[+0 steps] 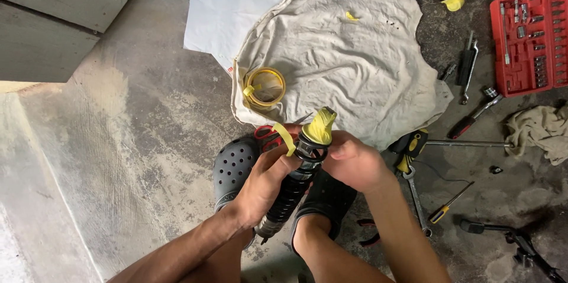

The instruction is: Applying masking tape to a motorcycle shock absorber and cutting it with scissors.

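Head view, looking down at a concrete floor. A black coil-spring shock absorber was held upright between the person's feet, its top end wrapped in yellow tape. The left hand had its fingers closed around the spring, apparently to steady it; the right hand pinched the upper collar beside the taped tip, where a loose tape strip hung free. A yellow tape roll lay on the near-left edge of a soiled cloth spread beyond the hands. A red socket set, wrenches and a screwdriver lay along the floor's right side, within reach.
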